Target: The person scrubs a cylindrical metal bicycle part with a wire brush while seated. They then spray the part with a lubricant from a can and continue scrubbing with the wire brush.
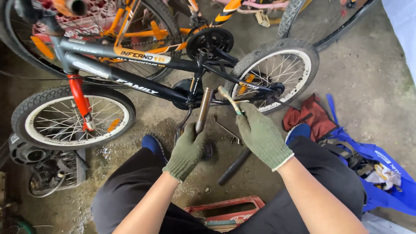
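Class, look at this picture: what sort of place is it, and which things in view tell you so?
Probably a bicycle repair workshop or garage. A small black bicycle lies on a stained concrete floor, more wheels crowd behind, and gloved hands hold a metal tube and a tool.

Left hand (187,149) grips metal tube (203,110); right hand (260,135) grips tool (229,100).

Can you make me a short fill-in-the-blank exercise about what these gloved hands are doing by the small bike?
1. Both hands wear ____ knit gloves.
2. The left hand holds a metal ____ upright beside the bike's crank.
3. The right hand holds a slim tool pointed toward the ____ wheel.
4. The bike's front fork is ____.

Missing words: green; tube; rear; red
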